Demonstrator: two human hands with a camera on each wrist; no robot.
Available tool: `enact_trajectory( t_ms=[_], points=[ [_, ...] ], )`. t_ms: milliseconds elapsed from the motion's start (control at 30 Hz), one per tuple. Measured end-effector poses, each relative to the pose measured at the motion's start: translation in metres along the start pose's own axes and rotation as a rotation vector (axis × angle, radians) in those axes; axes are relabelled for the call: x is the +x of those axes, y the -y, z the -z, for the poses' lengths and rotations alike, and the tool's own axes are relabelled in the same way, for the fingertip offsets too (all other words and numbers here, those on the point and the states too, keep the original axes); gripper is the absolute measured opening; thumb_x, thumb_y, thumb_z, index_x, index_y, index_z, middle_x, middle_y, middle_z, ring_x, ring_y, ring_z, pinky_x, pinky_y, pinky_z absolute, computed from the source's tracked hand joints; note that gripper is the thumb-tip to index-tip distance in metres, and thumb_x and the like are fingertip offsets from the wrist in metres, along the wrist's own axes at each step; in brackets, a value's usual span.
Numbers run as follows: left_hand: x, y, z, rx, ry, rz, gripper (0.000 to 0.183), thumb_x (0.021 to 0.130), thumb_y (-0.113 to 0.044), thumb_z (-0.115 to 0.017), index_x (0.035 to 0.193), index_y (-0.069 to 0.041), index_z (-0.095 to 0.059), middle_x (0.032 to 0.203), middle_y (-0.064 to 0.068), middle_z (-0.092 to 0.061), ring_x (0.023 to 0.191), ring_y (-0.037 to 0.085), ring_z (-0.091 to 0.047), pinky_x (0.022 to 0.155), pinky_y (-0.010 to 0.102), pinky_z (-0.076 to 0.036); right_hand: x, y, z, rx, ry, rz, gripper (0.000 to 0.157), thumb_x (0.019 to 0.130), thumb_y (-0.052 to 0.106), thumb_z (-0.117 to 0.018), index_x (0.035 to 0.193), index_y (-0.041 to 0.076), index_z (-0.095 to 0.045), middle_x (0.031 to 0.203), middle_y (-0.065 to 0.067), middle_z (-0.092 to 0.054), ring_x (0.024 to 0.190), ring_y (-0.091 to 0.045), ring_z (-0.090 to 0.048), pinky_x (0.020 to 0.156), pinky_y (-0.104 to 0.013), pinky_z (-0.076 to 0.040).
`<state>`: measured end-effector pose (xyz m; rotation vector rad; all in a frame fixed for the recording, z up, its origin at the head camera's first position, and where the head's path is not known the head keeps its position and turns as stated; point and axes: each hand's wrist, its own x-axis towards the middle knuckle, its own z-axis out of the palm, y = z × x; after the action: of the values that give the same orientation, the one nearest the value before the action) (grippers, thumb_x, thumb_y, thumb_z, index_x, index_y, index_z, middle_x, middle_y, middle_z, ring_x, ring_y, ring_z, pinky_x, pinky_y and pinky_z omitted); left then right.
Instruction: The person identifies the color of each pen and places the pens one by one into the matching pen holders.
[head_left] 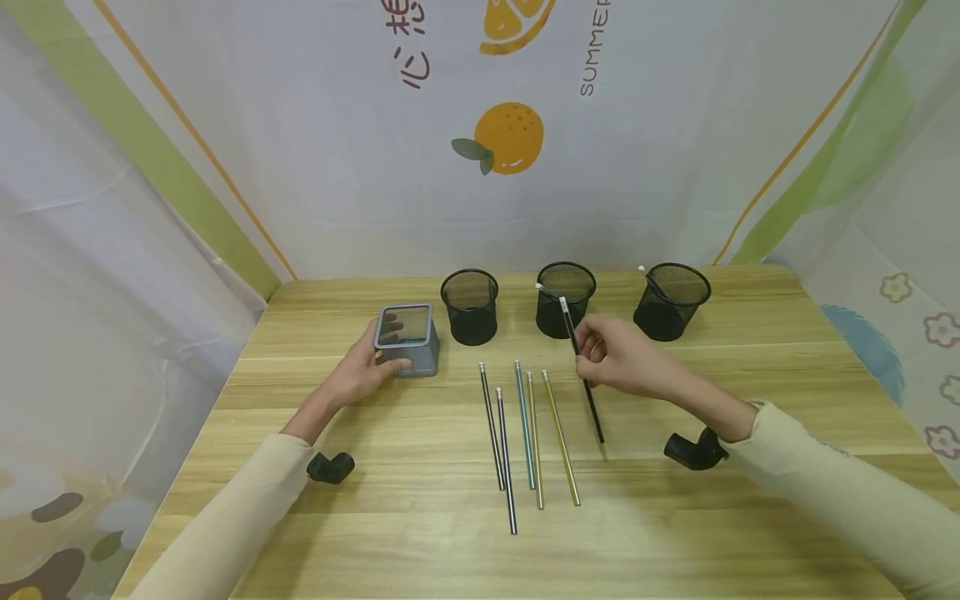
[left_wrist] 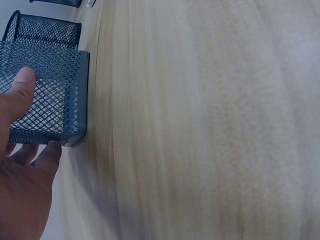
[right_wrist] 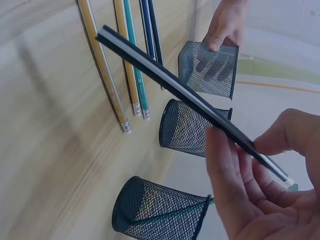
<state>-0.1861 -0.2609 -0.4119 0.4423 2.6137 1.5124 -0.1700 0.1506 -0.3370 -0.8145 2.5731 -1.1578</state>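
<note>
Placing the black pencil (head_left: 593,410) seems the step; the right hand (head_left: 618,357) pinches it, centre-right; the left hand (head_left: 357,372) grips the grey holder (head_left: 422,359), centre-left; uprighting likely comes next.

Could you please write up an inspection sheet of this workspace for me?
Surface: light wood-grain table.
Job's things: gray square mesh holder; three round black mesh cups, the middle cup and right cup each with a pencil in it; five pencils lying on the table; black pencil held above it.
Clutter: two black angled objects, one near each wrist, purpose unclear.
Hands: left hand grips the gray holder; right hand pinches the black pencil.
Cables: nothing seen.
Surroundings: printed white fabric behind and at both sides.
</note>
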Motion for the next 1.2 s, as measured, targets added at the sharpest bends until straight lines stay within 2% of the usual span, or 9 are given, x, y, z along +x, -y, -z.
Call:
enact_trajectory(
  t_ms=[300,567,933,1200],
  points=[
    [0.0,0.002,0.0,0.004,-0.001,-0.021,0.074,0.097,0.002,-0.067,0.155,0.006,-0.022,0.153,0.032,-0.034,0.142,0.047,-0.031,0.113,0.057,-0.035,0.0,0.003,-0.001,-0.03,-0.104,0.081,0.011,0.092,-0.002,-0.063,0.102,0.001,-0.059,0.089,-0.003,-0.063,0.08,-0.016,-0.063,0.068,-0.03,-0.056],
    [0.0,0.001,0.0,0.001,0.001,-0.001,0.075,0.096,0.002,-0.067,0.156,0.004,-0.021,0.154,0.03,-0.033,0.143,0.045,-0.031,0.113,0.054,-0.036,0.002,0.005,-0.003,-0.025,-0.187,0.16,0.012,0.095,-0.003,-0.062,0.105,0.001,-0.058,0.094,-0.005,-0.064,0.085,-0.018,-0.064,0.068,-0.031,-0.06],
    [-0.001,0.002,0.0,-0.007,-0.002,-0.014,0.075,0.096,0.003,-0.067,0.155,0.007,-0.021,0.153,0.032,-0.033,0.142,0.047,-0.031,0.113,0.056,-0.036,0.007,0.006,-0.005,0.062,-0.342,0.298,0.015,0.094,-0.009,-0.063,0.107,-0.003,-0.058,0.096,-0.011,-0.065,0.086,-0.019,-0.066,0.072,-0.027,-0.061],
    [-0.001,0.001,0.0,0.002,-0.001,-0.015,0.075,0.096,0.003,-0.068,0.155,0.006,-0.021,0.153,0.032,-0.033,0.142,0.047,-0.031,0.112,0.056,-0.036,0.014,0.008,-0.004,0.094,-0.388,0.33,0.015,0.096,-0.009,-0.062,0.11,-0.004,-0.057,0.1,-0.013,-0.063,0.091,-0.021,-0.065,0.076,-0.026,-0.06]
  ],
)
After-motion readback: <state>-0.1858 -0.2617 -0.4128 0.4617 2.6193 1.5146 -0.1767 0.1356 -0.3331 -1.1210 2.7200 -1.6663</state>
